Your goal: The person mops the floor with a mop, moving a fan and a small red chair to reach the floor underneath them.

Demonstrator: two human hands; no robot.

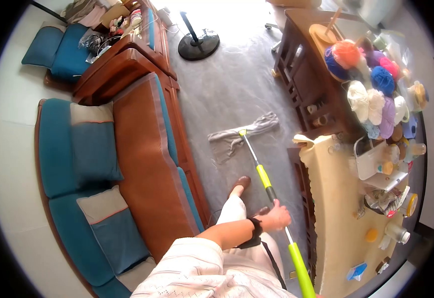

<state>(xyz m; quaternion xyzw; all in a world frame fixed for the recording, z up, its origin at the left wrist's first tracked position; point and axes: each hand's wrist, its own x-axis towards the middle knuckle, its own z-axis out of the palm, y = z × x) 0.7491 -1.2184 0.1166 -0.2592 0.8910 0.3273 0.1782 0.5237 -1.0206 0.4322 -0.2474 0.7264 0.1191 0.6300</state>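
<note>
My left hand is wrapped round the pole of a flat mop below its middle grip, with a black band on the wrist. Lime-green sections mark the pole, and the lower one runs out of view at the bottom edge. On the floor ahead lies the mop head, covered by a grey cloth that looks wet and bunched on its right side. Of my right hand only a sliver of skin shows beside the handle at the bottom edge; its fingers are hidden. My brown shoe stands just behind the cloth.
A wooden sofa with teal cushions lines the left side. To the right, a dark wooden cabinet carries yarn balls, and a table with a cream cloth holds jars and packets. A black round stand base rests on the grey floor ahead.
</note>
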